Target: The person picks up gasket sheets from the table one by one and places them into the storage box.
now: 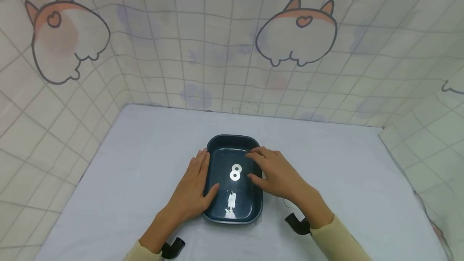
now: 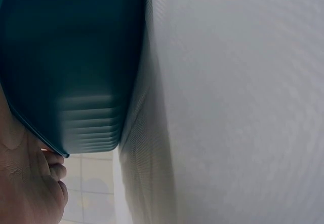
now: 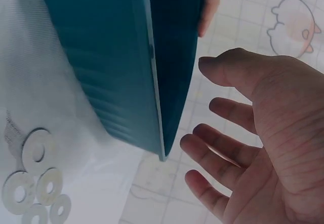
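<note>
A dark teal rectangular tray [image 1: 222, 164] with rounded corners sits in front of me. Two flat metal washers lie inside, the nearer one [image 1: 231, 176] touching or overlapping the farther one [image 1: 240, 167]. Along the tray's left rim my left hand [image 1: 190, 192] rests with straight fingers, its thumb reaching over the edge. My right hand [image 1: 277, 174] hovers over the right rim, fingers loosely bent and spread, holding nothing in the right wrist view. On the white cloth beside the tray, that view also shows several more washers [image 3: 27, 153]; in the head view my right arm mostly hides them.
White cloth [image 1: 326, 152] covers the table. Grid-patterned curtains [image 1: 217, 71] with cartoon animals stand at the back and sides. A black strap piece shows at the left wrist [image 1: 174, 249] and another at the right wrist [image 1: 298, 225].
</note>
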`<action>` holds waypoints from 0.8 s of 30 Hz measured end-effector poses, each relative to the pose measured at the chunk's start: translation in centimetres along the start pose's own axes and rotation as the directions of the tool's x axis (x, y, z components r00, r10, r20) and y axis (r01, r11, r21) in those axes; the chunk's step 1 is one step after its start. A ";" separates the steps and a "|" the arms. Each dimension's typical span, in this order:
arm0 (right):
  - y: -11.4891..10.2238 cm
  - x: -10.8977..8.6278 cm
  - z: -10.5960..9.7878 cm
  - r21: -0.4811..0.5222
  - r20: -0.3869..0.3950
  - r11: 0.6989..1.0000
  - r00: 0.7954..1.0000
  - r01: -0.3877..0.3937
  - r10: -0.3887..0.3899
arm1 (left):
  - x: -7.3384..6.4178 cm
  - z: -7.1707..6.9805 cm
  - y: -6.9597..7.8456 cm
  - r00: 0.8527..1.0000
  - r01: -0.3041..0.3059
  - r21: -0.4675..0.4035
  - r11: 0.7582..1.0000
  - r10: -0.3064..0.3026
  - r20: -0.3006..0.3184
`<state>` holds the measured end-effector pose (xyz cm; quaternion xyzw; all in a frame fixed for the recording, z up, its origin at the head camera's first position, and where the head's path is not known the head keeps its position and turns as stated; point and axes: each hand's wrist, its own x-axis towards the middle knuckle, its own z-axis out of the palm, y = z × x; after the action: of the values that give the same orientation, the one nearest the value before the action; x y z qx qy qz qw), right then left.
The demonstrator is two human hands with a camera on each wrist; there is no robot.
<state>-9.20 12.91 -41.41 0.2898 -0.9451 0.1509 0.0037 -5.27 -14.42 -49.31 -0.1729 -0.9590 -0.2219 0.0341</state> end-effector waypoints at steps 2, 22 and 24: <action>0.2 -0.4 0.1 0.003 -0.003 1.000 1.000 -0.014 0.014 | 0.0 0.1 0.0 1.000 0.001 0.002 1.000 -0.001 0.000; 3.2 -6.7 2.6 0.116 -0.113 0.974 0.972 -0.194 0.207 | 0.1 0.2 0.0 1.000 0.002 0.007 1.000 -0.002 -0.031; 3.4 -7.8 3.0 0.127 -0.110 0.967 0.966 -0.220 0.234 | -0.3 0.4 0.0 1.000 0.000 -0.009 1.000 0.000 -0.023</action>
<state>-4.35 19.03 -45.95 0.1695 -0.9598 0.2219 0.0286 -5.01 -14.30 -49.70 -0.1704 -0.9575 -0.2283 0.0446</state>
